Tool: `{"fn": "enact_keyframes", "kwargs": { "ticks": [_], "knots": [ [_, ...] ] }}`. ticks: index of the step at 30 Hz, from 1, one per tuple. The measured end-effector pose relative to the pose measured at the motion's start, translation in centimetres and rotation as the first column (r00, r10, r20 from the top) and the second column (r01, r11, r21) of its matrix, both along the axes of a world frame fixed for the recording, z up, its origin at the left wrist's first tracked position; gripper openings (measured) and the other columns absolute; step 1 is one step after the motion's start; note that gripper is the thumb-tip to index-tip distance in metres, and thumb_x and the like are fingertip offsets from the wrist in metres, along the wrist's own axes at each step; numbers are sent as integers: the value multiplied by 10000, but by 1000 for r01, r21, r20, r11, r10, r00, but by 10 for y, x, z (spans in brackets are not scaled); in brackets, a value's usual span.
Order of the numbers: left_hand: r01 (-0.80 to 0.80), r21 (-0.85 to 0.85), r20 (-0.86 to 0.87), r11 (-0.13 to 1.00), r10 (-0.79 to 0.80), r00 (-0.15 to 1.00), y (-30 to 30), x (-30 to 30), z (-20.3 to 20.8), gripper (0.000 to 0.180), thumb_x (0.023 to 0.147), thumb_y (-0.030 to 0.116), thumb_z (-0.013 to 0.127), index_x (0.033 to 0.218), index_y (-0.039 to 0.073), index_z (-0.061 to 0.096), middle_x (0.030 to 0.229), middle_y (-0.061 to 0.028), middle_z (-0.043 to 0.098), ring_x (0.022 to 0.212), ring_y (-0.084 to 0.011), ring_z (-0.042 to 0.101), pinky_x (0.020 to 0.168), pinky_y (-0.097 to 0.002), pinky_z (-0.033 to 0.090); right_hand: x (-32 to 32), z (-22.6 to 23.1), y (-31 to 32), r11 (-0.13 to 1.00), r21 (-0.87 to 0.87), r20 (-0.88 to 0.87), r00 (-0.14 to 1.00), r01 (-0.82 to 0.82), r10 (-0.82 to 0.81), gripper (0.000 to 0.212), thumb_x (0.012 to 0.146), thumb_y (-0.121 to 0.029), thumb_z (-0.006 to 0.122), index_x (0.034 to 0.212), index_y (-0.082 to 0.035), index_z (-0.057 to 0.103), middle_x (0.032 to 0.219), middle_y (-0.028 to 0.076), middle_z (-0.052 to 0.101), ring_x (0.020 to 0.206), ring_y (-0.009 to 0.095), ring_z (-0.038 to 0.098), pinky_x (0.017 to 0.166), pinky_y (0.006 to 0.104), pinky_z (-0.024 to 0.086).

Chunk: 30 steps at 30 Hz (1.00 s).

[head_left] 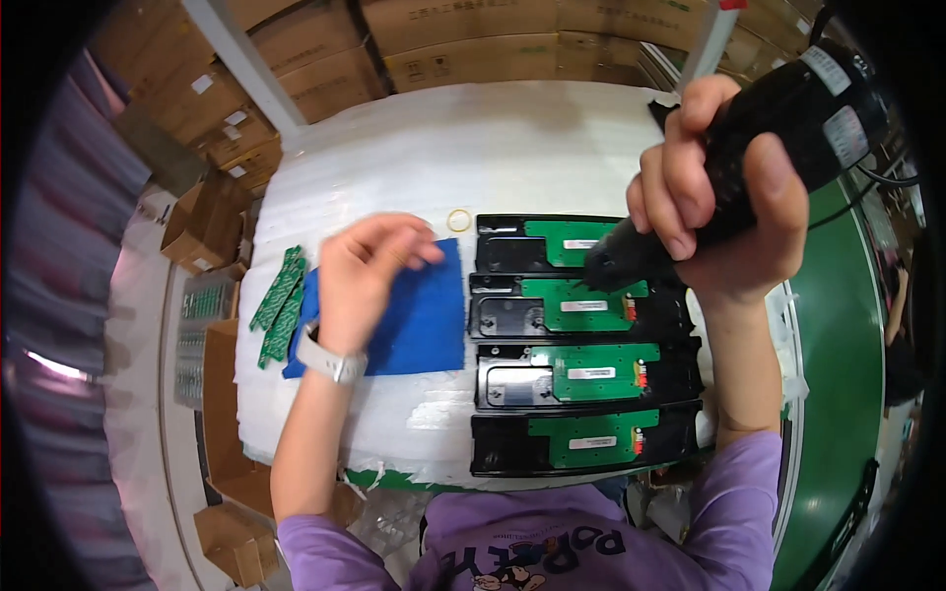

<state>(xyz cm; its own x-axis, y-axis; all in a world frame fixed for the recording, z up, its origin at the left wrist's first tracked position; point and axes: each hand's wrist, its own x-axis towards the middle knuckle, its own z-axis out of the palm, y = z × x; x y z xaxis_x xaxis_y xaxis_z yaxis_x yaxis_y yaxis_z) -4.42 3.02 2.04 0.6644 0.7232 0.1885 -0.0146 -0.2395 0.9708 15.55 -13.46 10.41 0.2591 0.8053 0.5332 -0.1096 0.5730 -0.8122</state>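
My right hand (749, 241) wraps round a black electric screwdriver (778, 113), tilted so its nose points down and left. That nose is over the circuit board (562, 306) in the second black housing (490, 315) from the far end; whether the bit touches a screw cannot be seen. Several such housings lie in a column, each with a green board, a white label and, on the nearer ones, a red part. Above a blue cloth (424, 330), my left hand (365, 266) has its fingers curled and thumb close to them, slightly blurred. Anything between those fingertips is hidden.
Loose narrow green circuit boards (281, 305) lie left of the cloth. A yellowish ring (459, 220) rests beyond it on the white-covered table (394, 148). Cardboard boxes (463, 64) stand behind and at the left. The screwdriver's cable (838, 212) hangs at the right.
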Motion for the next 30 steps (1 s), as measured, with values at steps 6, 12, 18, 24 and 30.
{"fn": "enact_keyframes", "kwargs": {
  "ticks": [6, 12, 18, 24, 30],
  "knots": [
    [364, -502, 89, 785, -372, 924, -60, 18, 1, 188, 816, -5, 583, 998, -51, 586, 830, -120, 647, 778, -177, 647, 673, -227, 505, 2, -8, 3, 968, 204, -77, 984, -144, 163, 487, 892, -444, 391, 1116, -14, 435, 606, -3, 427, 427, 96, 405, 554, 279, 412],
    [397, -502, 112, 768, -398, 911, -62, 18, -9, 150, 809, -34, 574, 952, -74, 594, 874, -145, 637, 804, -205, 646, 730, -264, 522, 1, -18, 4, 968, 170, -175, 961, -183, 212, 457, 902, -439, 375, 1084, -26, 445, 608, 6, 435, 443, 110, 429, 575, 296, 438],
    [414, -489, 139, 768, -400, 906, -61, 15, -11, 152, 785, -71, 584, 936, -75, 592, 882, -146, 630, 808, -212, 644, 742, -273, 524, -2, -22, 6, 974, 146, -213, 956, -175, 203, 444, 907, -429, 365, 1076, -28, 449, 604, 4, 442, 440, 108, 432, 553, 291, 438],
    [378, -439, 141, 815, -353, 925, -65, 13, -11, 152, 753, -100, 604, 902, -73, 589, 866, -137, 629, 793, -194, 642, 734, -264, 523, -15, -20, 7, 988, 103, -274, 952, -115, 139, 412, 905, -415, 373, 1048, -41, 467, 595, 0, 437, 431, 106, 423, 532, 291, 418],
    [206, -305, 67, 930, -195, 978, -78, 5, -5, 143, 743, -109, 611, 880, -76, 585, 850, -123, 629, 776, -169, 637, 732, -245, 516, -28, -19, 11, 997, 0, -400, 914, 78, -72, 313, 863, -348, 464, 931, -45, 496, 542, 37, 442, 405, 141, 427, 467, 301, 384]
  ]
}}
